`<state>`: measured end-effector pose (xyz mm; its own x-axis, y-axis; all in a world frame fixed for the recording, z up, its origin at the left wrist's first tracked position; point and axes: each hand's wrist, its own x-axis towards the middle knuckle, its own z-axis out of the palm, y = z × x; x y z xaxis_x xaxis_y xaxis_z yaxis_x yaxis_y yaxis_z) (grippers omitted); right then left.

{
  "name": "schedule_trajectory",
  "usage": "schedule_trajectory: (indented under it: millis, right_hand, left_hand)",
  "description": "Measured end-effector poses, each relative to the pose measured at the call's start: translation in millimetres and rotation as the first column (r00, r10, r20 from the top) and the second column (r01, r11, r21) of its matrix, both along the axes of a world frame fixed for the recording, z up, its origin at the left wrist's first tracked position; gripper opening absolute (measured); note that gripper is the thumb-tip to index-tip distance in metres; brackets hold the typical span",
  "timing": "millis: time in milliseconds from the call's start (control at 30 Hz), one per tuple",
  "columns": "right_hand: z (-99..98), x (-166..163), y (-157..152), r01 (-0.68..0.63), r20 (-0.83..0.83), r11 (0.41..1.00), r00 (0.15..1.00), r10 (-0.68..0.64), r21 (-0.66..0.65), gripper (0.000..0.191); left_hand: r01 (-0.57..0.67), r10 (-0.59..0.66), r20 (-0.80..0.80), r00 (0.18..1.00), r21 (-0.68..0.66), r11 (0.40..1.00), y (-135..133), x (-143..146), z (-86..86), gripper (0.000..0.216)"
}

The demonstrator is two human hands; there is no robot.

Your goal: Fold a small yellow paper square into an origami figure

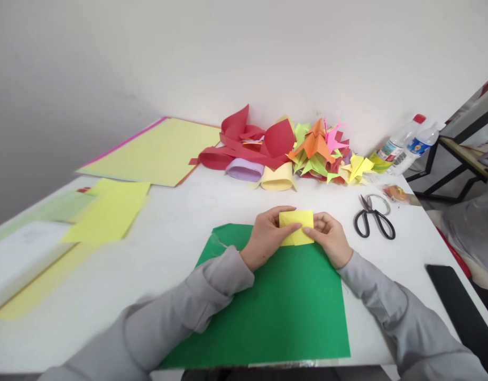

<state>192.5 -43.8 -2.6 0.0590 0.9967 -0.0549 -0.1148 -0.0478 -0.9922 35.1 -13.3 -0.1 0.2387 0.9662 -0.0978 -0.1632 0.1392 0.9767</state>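
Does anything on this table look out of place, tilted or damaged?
Two water bottles seem to lie on their sides at the far right corner of the table. The green sheet under the yellow paper looks creased or torn at its far left corner. Nothing else stands out.

A plain white wall [244,47] fills the view from 9 to 3 o'clock. It is bare and matte, greying into shadow toward 9 o'clock and brightest near 1 o'clock. Below it spreads a white table [168,264], its far edge meeting the wall at 12 o'clock. At 3 o'clock, past the table's corner, stands a black metal-framed stand [463,156]. The light is soft and even, and shadows are faint.
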Motion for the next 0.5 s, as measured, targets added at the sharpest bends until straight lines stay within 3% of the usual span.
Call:
schedule_trajectory:
  millis: [233,500]
  right_hand:
    - [-6.1,3.4,0.3,-0.011,-0.117,0.996,0.993,0.0,-0.09,0.031]
    - [-3.2,1.7,-0.6,-0.057,-0.055,0.996,0.997,0.054,-0.062,0.029]
  left_hand:
    - [-0.023,0.023,0.016,1.0,0.022,0.999,-0.5,-1.0,0.7,0.053]
    - [-0.081,0.082,-0.008,0.997,0.052,0.995,-1.5,0.1,3.1,0.049]
